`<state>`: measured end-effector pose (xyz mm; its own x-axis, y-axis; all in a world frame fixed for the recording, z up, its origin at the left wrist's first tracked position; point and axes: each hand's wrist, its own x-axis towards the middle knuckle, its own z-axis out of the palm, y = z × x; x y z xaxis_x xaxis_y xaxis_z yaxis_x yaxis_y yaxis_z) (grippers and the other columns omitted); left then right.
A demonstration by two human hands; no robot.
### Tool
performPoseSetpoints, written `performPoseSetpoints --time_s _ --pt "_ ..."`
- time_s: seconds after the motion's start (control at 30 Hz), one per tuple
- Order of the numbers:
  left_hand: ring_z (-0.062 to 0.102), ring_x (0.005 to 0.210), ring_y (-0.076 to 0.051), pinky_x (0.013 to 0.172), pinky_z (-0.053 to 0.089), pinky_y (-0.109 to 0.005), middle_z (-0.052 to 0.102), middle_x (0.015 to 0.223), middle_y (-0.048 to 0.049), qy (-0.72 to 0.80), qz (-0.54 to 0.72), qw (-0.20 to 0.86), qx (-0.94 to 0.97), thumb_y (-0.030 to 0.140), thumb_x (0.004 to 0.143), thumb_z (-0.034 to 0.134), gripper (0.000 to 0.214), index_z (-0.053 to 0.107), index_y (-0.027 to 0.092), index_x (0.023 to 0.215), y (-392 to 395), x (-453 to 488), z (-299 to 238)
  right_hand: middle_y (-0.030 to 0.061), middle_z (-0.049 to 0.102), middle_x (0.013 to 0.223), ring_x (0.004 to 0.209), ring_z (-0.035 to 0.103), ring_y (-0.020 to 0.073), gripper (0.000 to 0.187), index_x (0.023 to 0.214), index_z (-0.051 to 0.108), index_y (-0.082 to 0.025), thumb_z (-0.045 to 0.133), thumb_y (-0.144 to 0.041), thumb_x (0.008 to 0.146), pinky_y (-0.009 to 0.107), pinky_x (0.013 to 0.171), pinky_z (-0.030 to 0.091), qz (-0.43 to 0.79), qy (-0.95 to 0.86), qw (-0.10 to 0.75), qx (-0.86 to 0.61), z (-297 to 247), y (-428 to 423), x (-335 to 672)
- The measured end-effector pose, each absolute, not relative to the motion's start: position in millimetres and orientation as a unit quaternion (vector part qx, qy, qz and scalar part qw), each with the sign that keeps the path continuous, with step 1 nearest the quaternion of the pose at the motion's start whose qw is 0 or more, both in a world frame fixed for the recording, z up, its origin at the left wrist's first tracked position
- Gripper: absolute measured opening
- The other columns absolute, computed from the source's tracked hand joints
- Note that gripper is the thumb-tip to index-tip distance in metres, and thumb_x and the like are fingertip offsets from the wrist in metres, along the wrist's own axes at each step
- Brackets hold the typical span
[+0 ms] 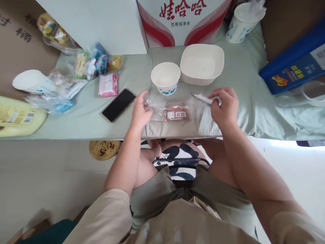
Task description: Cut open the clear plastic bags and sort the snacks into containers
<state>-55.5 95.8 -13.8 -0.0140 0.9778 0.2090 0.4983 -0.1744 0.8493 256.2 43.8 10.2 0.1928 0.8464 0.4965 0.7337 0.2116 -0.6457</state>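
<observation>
A clear plastic packet (175, 111) with a reddish-brown block and a barcode label lies on the pale green cloth near the front edge. My left hand (141, 113) pinches the packet's left end, fingers closed on the film. My right hand (224, 106) is closed around a thin white pen-like tool (201, 98) whose tip points left, just above the packet's right end.
Behind the packet stand a white paper cup (165, 78) and a white square bowl (201, 64). A black phone (118, 104) and a pink packet (108, 85) lie to the left, with several snack bags (91, 62). A red-and-white carton (182, 20) stands at the back, a blue box (294, 64) at right.
</observation>
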Motion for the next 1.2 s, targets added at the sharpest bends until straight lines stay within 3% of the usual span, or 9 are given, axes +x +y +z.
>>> performPoseSetpoints --time_s 0.13,0.2,0.3,0.4,0.5,0.7,0.83,1.03,1.2 --pt "0.066 0.117 -0.027 0.103 0.054 -0.042 0.068 0.120 -0.0095 0.547 0.363 0.272 0.704 0.023 0.074 0.075 0.011 0.068 0.020 0.082 88 -46 -2 0.0057 0.067 0.089 0.087 0.065 0.0228 0.022 0.084 0.066 -0.026 0.049 -0.011 0.083 0.042 0.082 0.055 0.065 -0.711 0.454 -0.533 20 31 240" --pt "0.070 0.090 -0.021 0.080 0.059 -0.035 0.071 0.095 -0.0071 0.549 0.380 0.353 0.655 0.036 0.084 0.068 0.019 0.065 0.019 0.074 82 -39 5 0.0048 0.069 0.089 0.083 0.066 0.0211 0.022 0.087 0.068 -0.025 0.050 -0.013 0.087 0.038 0.078 0.056 0.106 -0.790 0.414 -0.440 19 23 223" --pt "0.063 0.060 -0.014 0.048 0.046 -0.024 0.067 0.077 -0.0034 0.551 0.430 0.480 0.531 0.050 0.086 0.064 0.033 0.060 0.020 0.072 73 -32 16 0.0081 0.074 0.111 0.105 0.068 0.0242 0.027 0.101 0.071 -0.024 0.050 -0.014 0.090 0.040 0.091 0.055 0.138 -0.851 0.349 -0.368 12 19 197" --pt "0.057 0.050 -0.010 0.041 0.038 -0.022 0.066 0.078 -0.0021 0.523 0.464 0.551 0.455 0.053 0.080 0.072 0.039 0.054 0.020 0.068 67 -29 28 0.0106 0.064 0.141 0.137 0.052 0.0314 0.046 0.128 0.065 -0.024 0.052 -0.011 0.086 0.050 0.108 0.046 0.143 -0.842 0.299 -0.426 7 21 180" --pt "0.055 0.048 -0.009 0.043 0.041 -0.023 0.063 0.075 -0.0013 0.511 0.480 0.580 0.415 0.052 0.078 0.075 0.042 0.051 0.020 0.065 65 -28 38 0.0110 0.065 0.134 0.136 0.049 0.0352 0.062 0.143 0.054 -0.027 0.056 -0.012 0.083 0.056 0.112 0.039 0.137 -0.828 0.264 -0.476 8 24 175" --pt "0.060 0.053 -0.011 0.046 0.041 -0.023 0.059 0.071 0.0003 0.552 0.545 0.530 0.342 0.051 0.079 0.076 0.040 0.052 0.021 0.068 77 -36 32 0.0146 0.062 0.115 0.106 0.057 0.0329 0.036 0.121 0.059 -0.022 0.060 -0.024 0.085 0.051 0.095 0.047 0.136 -0.819 0.279 -0.483 15 24 183" --pt "0.058 0.052 -0.009 0.044 0.037 -0.021 0.060 0.070 0.0005 0.568 0.564 0.502 0.329 0.057 0.075 0.078 0.045 0.052 0.021 0.069 87 -44 23 0.0126 0.065 0.116 0.098 0.062 0.0274 0.036 0.117 0.055 -0.023 0.065 -0.032 0.084 0.044 0.087 0.051 0.205 -0.836 0.282 -0.424 16 17 189" --pt "0.057 0.051 -0.009 0.043 0.035 -0.021 0.061 0.069 0.0004 0.574 0.586 0.482 0.307 0.060 0.076 0.077 0.047 0.051 0.021 0.071 96 -48 19 0.0075 0.066 0.105 0.081 0.064 0.0195 0.052 0.139 0.049 -0.024 0.059 -0.028 0.088 0.035 0.076 0.055 0.291 -0.796 0.290 -0.444 20 12 194" --pt "0.059 0.053 -0.009 0.041 0.033 -0.021 0.061 0.068 0.0009 0.583 0.602 0.470 0.277 0.057 0.081 0.072 0.044 0.048 0.022 0.071 102 -57 20 0.0044 0.062 0.102 0.084 0.063 0.0202 0.034 0.117 0.056 -0.027 0.066 -0.041 0.088 0.041 0.079 0.060 0.425 -0.683 0.385 -0.453 18 18 198"
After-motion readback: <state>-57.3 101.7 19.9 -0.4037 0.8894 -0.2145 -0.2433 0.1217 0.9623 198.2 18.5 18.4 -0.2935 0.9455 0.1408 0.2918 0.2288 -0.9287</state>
